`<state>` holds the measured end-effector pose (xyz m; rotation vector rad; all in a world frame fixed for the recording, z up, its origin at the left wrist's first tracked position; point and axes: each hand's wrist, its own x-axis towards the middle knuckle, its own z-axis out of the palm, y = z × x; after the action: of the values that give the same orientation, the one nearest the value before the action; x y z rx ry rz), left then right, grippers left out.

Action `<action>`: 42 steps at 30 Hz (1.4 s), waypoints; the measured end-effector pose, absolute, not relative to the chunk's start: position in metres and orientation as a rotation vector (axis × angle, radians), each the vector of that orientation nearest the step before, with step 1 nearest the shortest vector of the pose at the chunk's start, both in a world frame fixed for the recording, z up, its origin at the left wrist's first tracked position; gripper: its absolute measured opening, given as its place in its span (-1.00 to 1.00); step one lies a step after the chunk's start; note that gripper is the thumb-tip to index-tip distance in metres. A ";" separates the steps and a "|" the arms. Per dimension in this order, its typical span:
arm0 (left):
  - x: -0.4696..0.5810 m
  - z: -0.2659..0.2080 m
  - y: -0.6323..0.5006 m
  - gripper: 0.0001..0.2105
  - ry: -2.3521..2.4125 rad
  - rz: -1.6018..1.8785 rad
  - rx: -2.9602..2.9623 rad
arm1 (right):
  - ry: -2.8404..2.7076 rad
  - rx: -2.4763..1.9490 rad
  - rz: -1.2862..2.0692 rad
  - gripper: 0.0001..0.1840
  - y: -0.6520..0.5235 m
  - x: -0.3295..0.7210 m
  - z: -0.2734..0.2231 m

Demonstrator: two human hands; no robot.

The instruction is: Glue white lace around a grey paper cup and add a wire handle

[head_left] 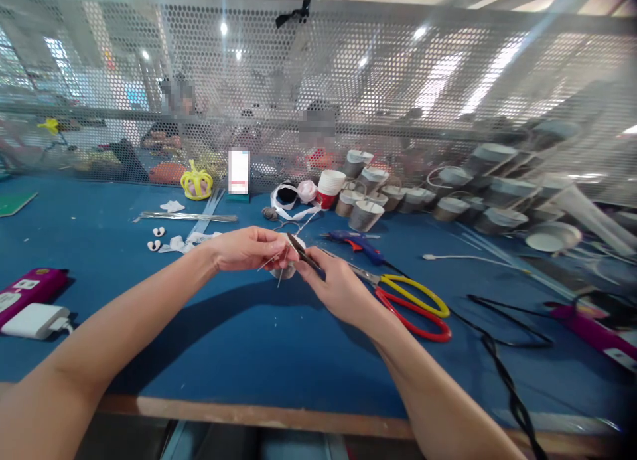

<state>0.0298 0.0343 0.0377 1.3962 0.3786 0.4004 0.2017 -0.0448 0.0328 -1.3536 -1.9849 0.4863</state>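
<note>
Thin wires (pixel 267 261) pinched in left hand (pixel 251 249) above blue table (pixel 298 354)

Behind stand paper cups (pixel 331 182), stacked inside one another, and grey buckets (pixel 365 216), contents unclear. The wires look pale and straight; the right hand (pixel 336 282) grips a dark tool (pixel 302 251).

One head-worn view, looking forward and down across a blue table (pixel 249 344).
The left hand (pixel 253 247) and right hand (pixel 336 281) are near, mid-picture, with forearms (pixel 144 317) entering from lower left and lower right; the table's front edge (pixel 259 410) runs below, a perforated screen (pixel 279 65) farther off across the top.
</note>
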 end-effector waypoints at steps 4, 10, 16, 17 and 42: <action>0.030 0.036 0.034 -0.76 0.324 0.368 1.401 | -2.010 -1.344 0.434 -0.78 -0.045 0.202 0.032; 0.037 0.048 0.019 -0.78 0.738 0.518 2.028 | -2.003 -1.598 0.223 -0.81 -0.038 0.203 0.022; 0.035 0.063 0.008 -0.79 1.045 0.675 2.463 | -1.972 -1.636 0.218 -0.82 -0.036 0.202 0.020; 0.032 0.063 0.012 -0.76 0.890 0.608 2.318 | -1.969 -1.590 0.264 -0.79 -0.037 0.202 0.022; 0.026 0.042 0.035 -0.71 0.283 0.394 1.533 | -1.963 -1.379 0.475 -0.72 -0.046 0.202 0.031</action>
<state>0.0265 0.0354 0.0418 1.5329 0.2827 0.3937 0.2015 -0.0463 0.0313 -1.3792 -1.9634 0.4750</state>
